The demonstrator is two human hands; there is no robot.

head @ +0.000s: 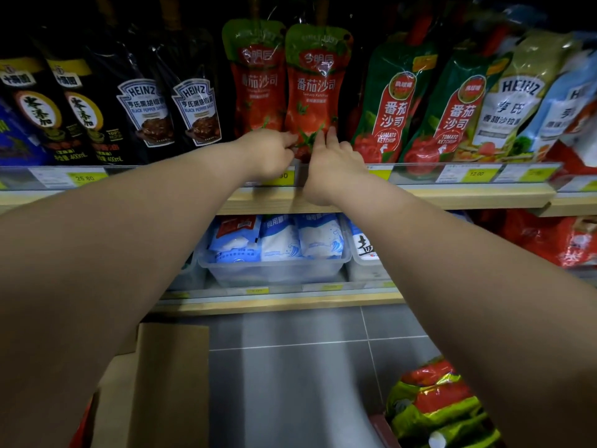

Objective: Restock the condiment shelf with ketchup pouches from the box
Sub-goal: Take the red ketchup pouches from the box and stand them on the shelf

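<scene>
Pinching the ketchup pouch [311, 92] at twelve o'clock by its bottom corner, your left hand [274, 153] grips it — your right hand [336, 163] lays straight fingers on its base.

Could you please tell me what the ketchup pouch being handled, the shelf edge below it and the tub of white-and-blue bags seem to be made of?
The red-and-green ketchup pouch looks like glossy plastic film: it crinkles and glints. The pale shelf edge appears matt wood or wood-look laminate, with faint grain. The clear tub seems translucent plastic; the bags show through.
</scene>
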